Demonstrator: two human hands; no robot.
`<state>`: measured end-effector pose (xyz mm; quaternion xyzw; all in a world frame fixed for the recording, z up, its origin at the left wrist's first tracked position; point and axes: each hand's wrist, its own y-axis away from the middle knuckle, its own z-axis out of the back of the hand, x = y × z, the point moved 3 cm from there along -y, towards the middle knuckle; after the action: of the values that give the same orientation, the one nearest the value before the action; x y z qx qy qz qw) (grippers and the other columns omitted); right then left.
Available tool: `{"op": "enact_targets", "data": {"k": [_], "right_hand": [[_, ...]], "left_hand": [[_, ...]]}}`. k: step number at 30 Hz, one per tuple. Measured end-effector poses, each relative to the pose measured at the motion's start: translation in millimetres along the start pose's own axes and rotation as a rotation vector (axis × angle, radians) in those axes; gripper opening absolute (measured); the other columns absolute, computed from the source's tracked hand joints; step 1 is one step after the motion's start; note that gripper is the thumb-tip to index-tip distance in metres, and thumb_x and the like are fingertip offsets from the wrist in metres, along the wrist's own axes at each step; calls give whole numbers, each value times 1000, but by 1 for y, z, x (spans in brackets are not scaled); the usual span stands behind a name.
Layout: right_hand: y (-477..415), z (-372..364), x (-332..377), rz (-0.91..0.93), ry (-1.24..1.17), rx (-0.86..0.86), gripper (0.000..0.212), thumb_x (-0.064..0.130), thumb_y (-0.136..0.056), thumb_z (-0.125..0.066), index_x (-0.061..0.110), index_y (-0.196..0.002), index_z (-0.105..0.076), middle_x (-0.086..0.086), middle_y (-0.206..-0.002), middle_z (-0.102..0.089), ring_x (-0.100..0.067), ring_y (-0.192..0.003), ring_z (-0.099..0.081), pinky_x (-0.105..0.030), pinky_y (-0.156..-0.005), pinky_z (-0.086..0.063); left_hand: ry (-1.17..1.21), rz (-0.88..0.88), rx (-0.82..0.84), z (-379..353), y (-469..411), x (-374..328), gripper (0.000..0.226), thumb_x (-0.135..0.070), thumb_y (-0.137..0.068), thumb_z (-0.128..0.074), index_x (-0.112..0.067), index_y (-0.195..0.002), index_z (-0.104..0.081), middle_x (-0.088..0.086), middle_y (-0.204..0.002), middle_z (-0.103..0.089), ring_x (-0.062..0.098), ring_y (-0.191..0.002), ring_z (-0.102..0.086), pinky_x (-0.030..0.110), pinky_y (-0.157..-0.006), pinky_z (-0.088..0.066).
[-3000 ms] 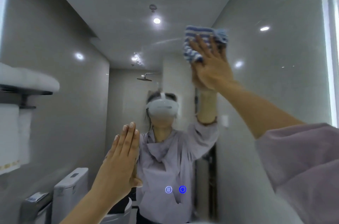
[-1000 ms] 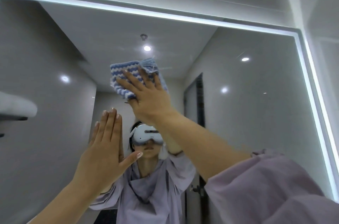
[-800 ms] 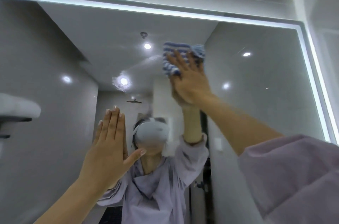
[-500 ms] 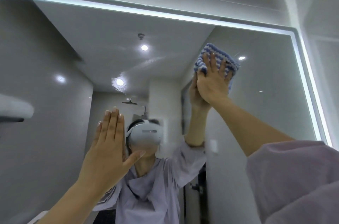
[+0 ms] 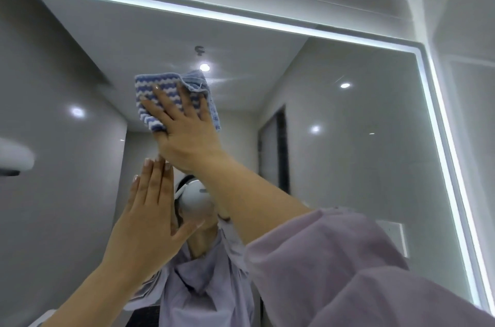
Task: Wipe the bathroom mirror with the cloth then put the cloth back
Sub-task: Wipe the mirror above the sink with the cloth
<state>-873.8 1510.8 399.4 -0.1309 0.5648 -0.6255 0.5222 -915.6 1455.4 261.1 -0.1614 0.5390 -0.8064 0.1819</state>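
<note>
- While the right hand [image 5: 187, 136] pushes flat on the striped blue and white cloth [image 5: 158, 93], its fingers are straight and spread out — not curled round it.
- The cloth sits high on the bathroom mirror [image 5: 348, 166], between the fingers and the glass, up and left of the palm.
- The left hand [image 5: 147, 222] is just below, fingers straight and close together, holding nothing; I cannot tell if it touches the glass.
- A lot of glass lies to the right, toward the glowing light strip [image 5: 442, 139] — so I think the next wipe goes that way.
- The right hand should do it.
</note>
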Motion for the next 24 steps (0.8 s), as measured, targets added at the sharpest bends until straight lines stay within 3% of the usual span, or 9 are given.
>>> {"op": "enact_targets", "data": {"k": [8, 13, 18, 24], "right_hand": [[-3, 9, -34, 13, 69, -34, 51, 40, -102, -18, 36, -151, -3, 11, -160, 5, -21, -146, 17, -49, -117, 12], [2, 25, -88, -142, 65, -93, 51, 41, -102, -22, 39, -150, -6, 12, -160, 2, -20, -147, 13, -39, -110, 24], [41, 39, -179, -430, -22, -174, 53, 37, -101, -27, 36, -151, -9, 10, -161, -1, -14, -147, 6, -38, -114, 17], [67, 32, -209, -625, -75, -134, 57, 40, -100, -20, 36, -151, 6, 7, -160, 12, -17, -145, 18, -39, -109, 23]], "left_hand": [[-15, 1, 16, -1, 1, 4, 105, -81, -71, -4, -7, -141, 22, 8, -150, 30, 17, -139, 29, 34, -115, 9], [-4, -7, 19, 1, 3, 3, 105, -80, -70, -4, -6, -141, 21, 9, -150, 29, 19, -139, 28, 37, -116, 6], [-16, -3, 12, 0, 3, 4, 104, -80, -71, 0, -5, -140, 24, 10, -149, 34, 20, -138, 30, 38, -117, 7], [-4, -10, 0, -3, 1, 4, 105, -79, -72, -4, -4, -141, 21, 11, -150, 31, 21, -139, 28, 40, -117, 5]]}}
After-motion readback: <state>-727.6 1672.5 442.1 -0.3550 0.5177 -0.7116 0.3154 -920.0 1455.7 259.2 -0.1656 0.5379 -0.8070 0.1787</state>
